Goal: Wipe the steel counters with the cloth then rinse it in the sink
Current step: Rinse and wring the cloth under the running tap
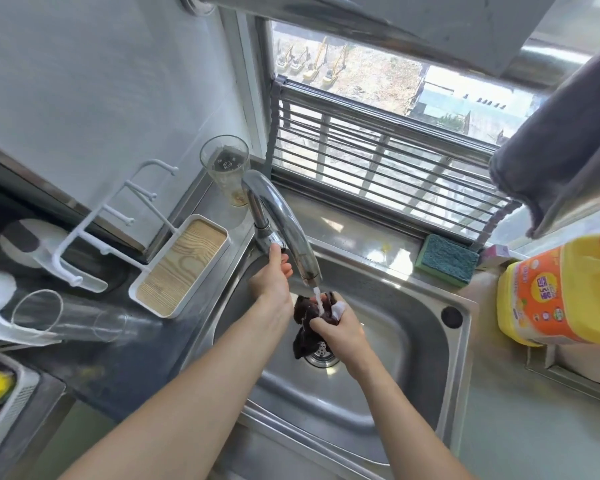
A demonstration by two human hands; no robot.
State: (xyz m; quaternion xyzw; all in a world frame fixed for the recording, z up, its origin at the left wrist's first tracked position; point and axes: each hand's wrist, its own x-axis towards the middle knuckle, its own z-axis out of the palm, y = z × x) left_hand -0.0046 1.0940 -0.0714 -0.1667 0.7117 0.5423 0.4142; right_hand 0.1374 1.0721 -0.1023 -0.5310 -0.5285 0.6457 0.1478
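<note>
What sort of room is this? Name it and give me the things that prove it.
Most likely a small home kitchen: a steel sink with a faucet running, a scrubbing sponge on its ledge, and a yellow detergent jug beside it.

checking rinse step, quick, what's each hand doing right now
Left hand: fingers on the faucet lever; whether they curl round it cannot be told.
Right hand: grips the dark cloth under the running water.

Steel counter (pixel 510 427) (sink sunk in), sponge (pixel 445 259), yellow jug (pixel 568 292), wood-lined tray (pixel 181 268), glass (pixel 227 171)
</note>
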